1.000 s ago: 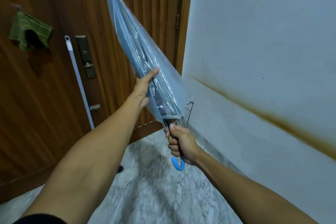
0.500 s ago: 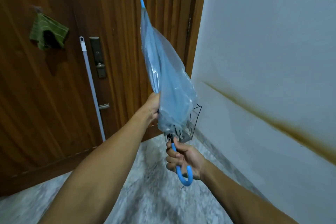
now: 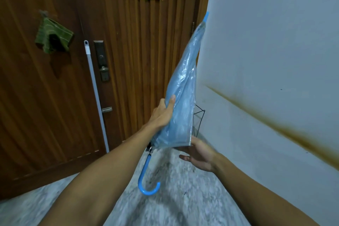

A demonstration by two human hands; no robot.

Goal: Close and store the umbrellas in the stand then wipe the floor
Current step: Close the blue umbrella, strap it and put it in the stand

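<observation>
A closed translucent blue umbrella (image 3: 183, 97) stands tilted in the air, its tip up near the wall and its blue hooked handle (image 3: 146, 185) hanging free below. My left hand (image 3: 162, 113) grips the folded canopy from the left, thumb on the plastic. Below it, my right hand (image 3: 199, 154) is open with straight fingers that touch the canopy's lower edge. A black wire umbrella stand (image 3: 199, 119) sits in the corner behind the umbrella, mostly hidden by it.
A brown wooden door (image 3: 128, 60) fills the left and centre. A white mop handle (image 3: 95, 95) leans on it, and a green cloth (image 3: 53, 38) hangs at upper left. The white wall (image 3: 275, 42) with a brown stain is on the right, above the marbled floor (image 3: 174, 198).
My right hand has let go of the blue handle and moved up to the canopy's lower edge. The umbrella's tip has swung right toward the wall, and the handle now hangs free.
</observation>
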